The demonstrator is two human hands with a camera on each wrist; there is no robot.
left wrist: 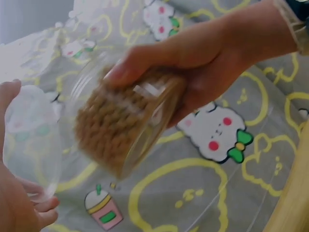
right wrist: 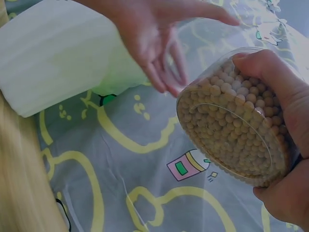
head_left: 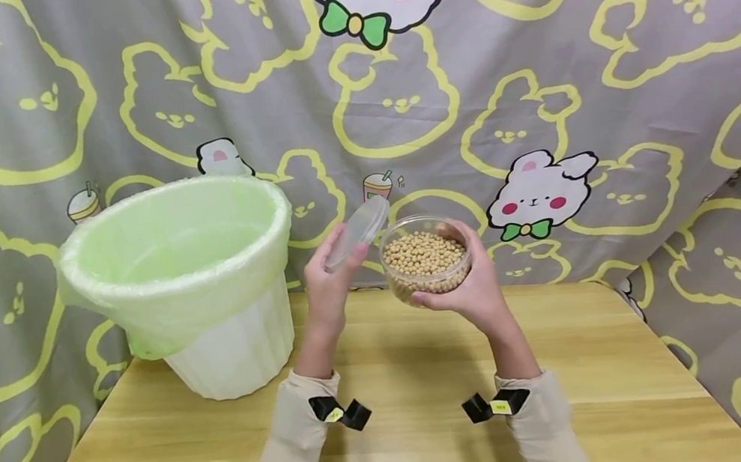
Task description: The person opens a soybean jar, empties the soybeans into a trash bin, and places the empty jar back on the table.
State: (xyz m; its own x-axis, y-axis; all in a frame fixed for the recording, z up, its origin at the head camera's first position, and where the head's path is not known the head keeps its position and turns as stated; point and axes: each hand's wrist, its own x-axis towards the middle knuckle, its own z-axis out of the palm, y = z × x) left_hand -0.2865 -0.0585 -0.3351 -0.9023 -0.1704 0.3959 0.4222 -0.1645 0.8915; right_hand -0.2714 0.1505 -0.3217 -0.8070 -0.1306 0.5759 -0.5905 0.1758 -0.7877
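My right hand (head_left: 481,291) grips a round clear plastic jar (head_left: 410,287) from its right side, thumb at the front. Pale round beans, apparently soybeans (head_left: 424,253), fill much of it, and its top is uncovered. The jar is held above the table, tilted slightly. Just left of it, my left hand (head_left: 327,284) holds a translucent round lid (head_left: 362,232) between thumb and fingers, steeply tipped and apart from the jar's rim. In the left wrist view, the lid (left wrist: 31,140) is at the left edge. The right wrist view shows the beans (right wrist: 231,130) through the jar's base.
A white ribbed bin (head_left: 236,343) stands at the table's left, with a pale green plastic bag (head_left: 179,281) lining it and folded over its rim. Beneath my forearms lies a wooden table (head_left: 424,421). A grey patterned curtain (head_left: 521,117) hangs behind and at both sides.
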